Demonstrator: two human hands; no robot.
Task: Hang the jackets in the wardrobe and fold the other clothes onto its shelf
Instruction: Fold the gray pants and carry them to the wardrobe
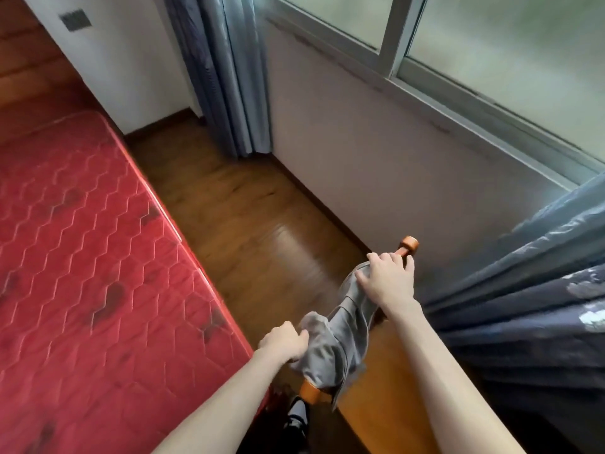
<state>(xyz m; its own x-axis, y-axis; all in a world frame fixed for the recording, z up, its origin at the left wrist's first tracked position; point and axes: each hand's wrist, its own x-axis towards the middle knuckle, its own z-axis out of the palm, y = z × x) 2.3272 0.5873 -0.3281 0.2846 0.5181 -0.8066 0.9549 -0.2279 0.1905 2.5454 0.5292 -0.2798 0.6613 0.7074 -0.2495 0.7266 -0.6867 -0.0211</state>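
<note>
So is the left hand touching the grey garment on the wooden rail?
Touching. The head view shows the left hand with fingers curled into the bunched near end of the grey garment, no gap between them.

Soft daylight from the window (491, 60), glare on the floor (294, 244), wide-angle bending at edges, slight blur.

Floor strip (248, 204) open; mattress (82, 240) left; curtain (530, 290) right
</note>
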